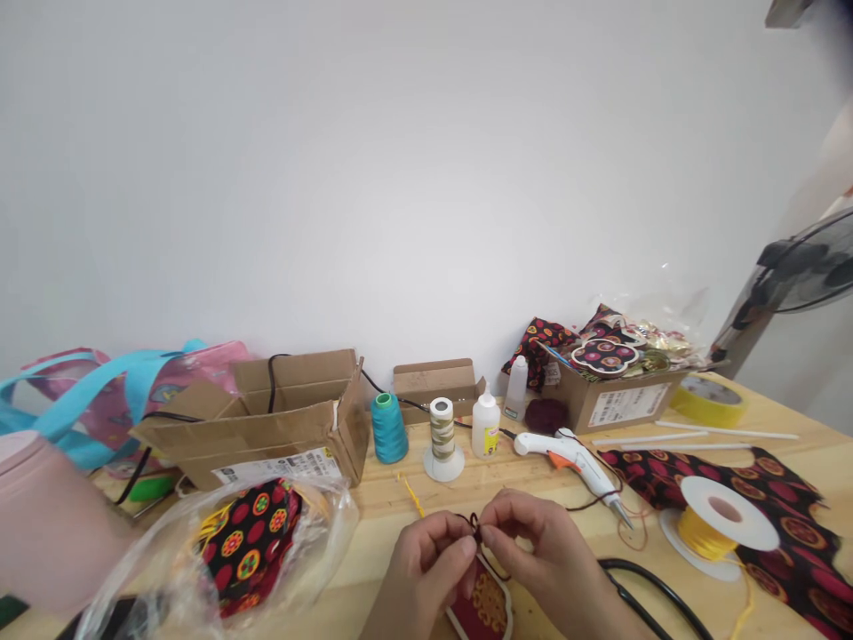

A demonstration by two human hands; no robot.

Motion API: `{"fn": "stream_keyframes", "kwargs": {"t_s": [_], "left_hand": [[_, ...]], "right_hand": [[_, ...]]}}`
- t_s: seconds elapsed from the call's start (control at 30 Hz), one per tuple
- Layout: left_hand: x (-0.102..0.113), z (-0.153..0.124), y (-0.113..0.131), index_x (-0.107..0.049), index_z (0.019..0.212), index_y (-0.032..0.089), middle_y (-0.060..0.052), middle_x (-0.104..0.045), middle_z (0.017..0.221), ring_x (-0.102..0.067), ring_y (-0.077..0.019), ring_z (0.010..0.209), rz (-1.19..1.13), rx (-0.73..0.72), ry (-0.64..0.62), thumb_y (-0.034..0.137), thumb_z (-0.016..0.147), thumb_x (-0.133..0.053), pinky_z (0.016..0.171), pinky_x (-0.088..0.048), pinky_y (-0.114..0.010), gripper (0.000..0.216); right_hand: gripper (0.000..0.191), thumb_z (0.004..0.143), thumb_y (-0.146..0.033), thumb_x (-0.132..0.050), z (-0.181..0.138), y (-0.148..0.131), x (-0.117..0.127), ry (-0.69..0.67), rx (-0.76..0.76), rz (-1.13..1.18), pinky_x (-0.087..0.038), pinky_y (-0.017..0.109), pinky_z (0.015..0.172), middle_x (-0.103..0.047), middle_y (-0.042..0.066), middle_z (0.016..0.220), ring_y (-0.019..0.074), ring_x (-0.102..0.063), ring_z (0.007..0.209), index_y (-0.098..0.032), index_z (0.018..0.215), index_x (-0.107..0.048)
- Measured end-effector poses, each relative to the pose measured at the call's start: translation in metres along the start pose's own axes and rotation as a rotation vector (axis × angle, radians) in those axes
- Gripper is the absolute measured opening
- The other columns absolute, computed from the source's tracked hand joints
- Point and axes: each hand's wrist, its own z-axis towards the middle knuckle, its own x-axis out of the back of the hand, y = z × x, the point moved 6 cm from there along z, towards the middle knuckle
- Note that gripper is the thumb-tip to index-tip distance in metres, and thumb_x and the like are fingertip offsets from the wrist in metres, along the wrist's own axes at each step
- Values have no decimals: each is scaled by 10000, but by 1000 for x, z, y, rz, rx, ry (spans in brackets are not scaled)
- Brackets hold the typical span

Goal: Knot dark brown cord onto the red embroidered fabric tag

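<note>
Low in the middle of the head view, my left hand [436, 564] and my right hand [533, 551] meet fingertip to fingertip. Both pinch a thin dark cord [474, 523] that forms a small loop or knot between them. Just below hangs or lies a dark red pendant [490, 604] with a gold pattern and pale edge, partly covered by my left hand. A yellow cord [411, 496] rests on the table behind my left hand. The white glue gun [577, 462] with an orange trigger lies beyond my right hand.
Teal thread cone [390, 431], striped spool [442, 431] and glue bottle [486, 425] stand behind my hands. Left are an open cardboard box [267, 431] and a plastic bag [320, 551] holding patterned fabric. Right are a yellow cord spool [720, 524], patterned cloth [793, 533] and black scissor handles [657, 587].
</note>
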Motion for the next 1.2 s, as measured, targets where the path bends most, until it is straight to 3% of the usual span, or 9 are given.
{"fn": "stream_keyframes", "kwargs": {"t_s": [0.1,0.27,0.63,0.73,0.83,0.9,0.97,1.03,1.2], "left_hand": [[-3,-2,2,-519,569,142,76,-391,409,-229,-29,352,24,30,-4,426,622,-616,356,-108,-181,305],[-2,0,3,-542,557,141,104,-318,387,-183,-27,339,66,-14,20,450,621,-621,347,-82,-193,325],[4,6,-4,-586,643,139,56,-441,485,-321,-41,400,55,-65,20,405,644,-628,379,-214,-154,270],[4,5,6,-623,571,157,-20,-540,553,-539,-160,692,147,-203,22,354,668,-614,513,-393,-188,219],[4,2,16,-611,459,174,-97,-635,692,-465,-245,1032,258,-304,53,319,683,-595,761,-424,-264,267],[5,0,18,-627,470,177,-110,-655,839,-501,-256,999,325,-310,94,319,684,-587,716,-454,-268,261],[6,0,17,-653,526,175,-109,-636,961,-574,-240,859,389,-289,113,330,688,-579,561,-476,-239,236],[7,0,16,-671,591,174,-108,-635,966,-603,-212,740,439,-283,117,330,696,-568,455,-455,-211,214],[7,-1,23,-676,604,184,-76,-672,803,-606,-206,791,515,-417,141,242,695,-579,716,-466,-248,145]], "right_hand": [[135,667,-246,-543,1,3,-1,-9,-34,46,-376,224,515,-521,1,566,117,-463,539,-133,602,-581],[222,620,-353,-619,2,16,-5,-63,-180,249,-279,191,419,-449,-43,490,79,-357,454,-142,593,-553],[308,632,-428,-637,4,18,-8,-72,-157,341,-241,185,410,-416,-55,484,62,-318,444,-138,601,-541],[324,645,-455,-627,6,19,-9,-114,-129,373,-263,187,417,-415,-61,474,61,-333,433,-144,605,-547],[337,619,-465,-647,7,21,-10,-155,-141,431,-301,185,446,-463,-54,490,58,-379,436,-142,593,-556],[345,587,-463,-671,8,25,-11,-160,-183,478,-317,181,464,-492,-49,507,52,-398,442,-135,588,-564],[355,562,-462,-688,8,29,-11,-152,-218,503,-313,175,462,-499,-51,503,42,-391,432,-127,581,-570],[362,557,-462,-691,10,32,-11,-135,-226,508,-296,169,448,-492,-56,487,34,-373,415,-121,574,-571],[380,562,-479,-680,13,36,-13,-123,-187,501,-239,165,405,-470,-67,435,31,-348,384,-115,578,-573]]}}
